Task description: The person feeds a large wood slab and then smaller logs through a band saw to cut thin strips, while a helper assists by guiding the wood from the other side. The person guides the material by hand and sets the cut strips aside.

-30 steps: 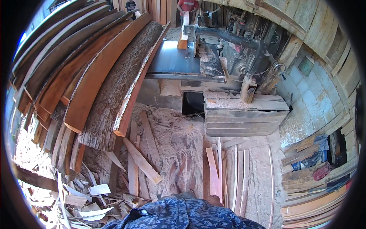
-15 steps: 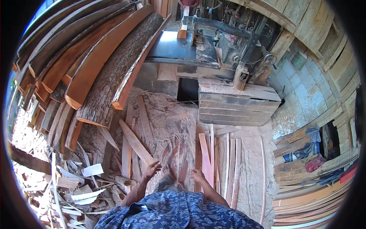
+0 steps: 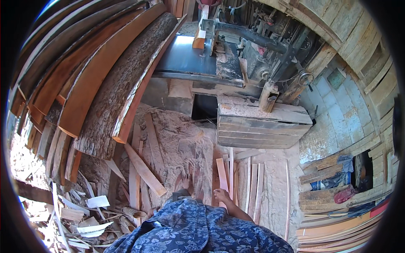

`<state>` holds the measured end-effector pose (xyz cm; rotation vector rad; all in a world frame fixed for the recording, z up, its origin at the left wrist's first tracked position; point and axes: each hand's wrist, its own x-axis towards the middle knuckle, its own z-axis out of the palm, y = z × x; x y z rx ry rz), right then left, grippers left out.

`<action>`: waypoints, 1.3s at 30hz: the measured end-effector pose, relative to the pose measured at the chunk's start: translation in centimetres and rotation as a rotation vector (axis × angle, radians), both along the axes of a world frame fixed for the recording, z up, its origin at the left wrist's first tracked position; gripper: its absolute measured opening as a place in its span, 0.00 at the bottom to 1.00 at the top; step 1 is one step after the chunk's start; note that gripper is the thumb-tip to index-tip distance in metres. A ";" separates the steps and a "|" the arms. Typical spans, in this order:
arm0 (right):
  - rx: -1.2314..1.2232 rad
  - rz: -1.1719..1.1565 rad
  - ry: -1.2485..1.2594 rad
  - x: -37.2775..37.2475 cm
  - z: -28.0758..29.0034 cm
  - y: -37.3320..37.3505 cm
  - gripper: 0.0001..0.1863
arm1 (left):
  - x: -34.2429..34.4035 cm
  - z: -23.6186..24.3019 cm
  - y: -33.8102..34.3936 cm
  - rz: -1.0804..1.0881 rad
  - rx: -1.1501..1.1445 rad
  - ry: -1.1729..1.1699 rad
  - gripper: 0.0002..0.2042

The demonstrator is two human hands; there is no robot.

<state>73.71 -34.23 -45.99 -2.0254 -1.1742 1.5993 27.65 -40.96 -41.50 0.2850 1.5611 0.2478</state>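
My right hand (image 3: 221, 195) is low in the middle of the head view, over a pinkish wood strip (image 3: 222, 172) lying on the floor. Its fingers look curled in, and I see nothing held in them. Close by the left side of my blue floral shirt is my left hand (image 3: 152, 212), small and mostly hidden, its fingers not readable. Nearest to it lies a loose plank (image 3: 144, 169), slanting across the sawdust and apart from the hand. My bare foot (image 3: 185, 181) is on the dusty floor between the hands.
Ahead stands a saw table (image 3: 185, 55) with a wood block (image 3: 199, 41) on it; a person (image 3: 209, 3) is behind. Long slabs and a barked log (image 3: 126, 84) jut in at left above offcuts (image 3: 90, 227). A wooden box (image 3: 261, 126) and stacked strips (image 3: 337, 232) are at right.
My left hand has drawn back from near the plank's end to beside my shirt. My right hand's fingers have curled in. The view has shifted slightly, and the wood block on the saw table has come nearer.
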 end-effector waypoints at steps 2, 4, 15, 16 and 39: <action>0.017 -0.029 -0.064 1.3 -3.4 2.0 0.15 | 1.1 2.2 7.7 -0.017 0.115 0.010 0.30; -0.051 -0.079 -0.155 -0.1 -1.4 5.0 0.14 | 1.5 4.6 14.7 -0.044 0.239 0.039 0.30; 0.001 -0.201 -0.085 -5.0 7.6 18.0 0.18 | 1.3 16.2 38.3 -0.107 0.628 0.088 0.34; -0.001 -0.201 -0.085 -4.7 7.5 19.0 0.18 | 1.3 15.8 38.9 -0.113 0.598 0.087 0.34; 1.844 -0.424 -0.949 5.6 51.3 69.8 0.12 | 7.0 7.1 56.1 -0.034 0.372 0.062 0.31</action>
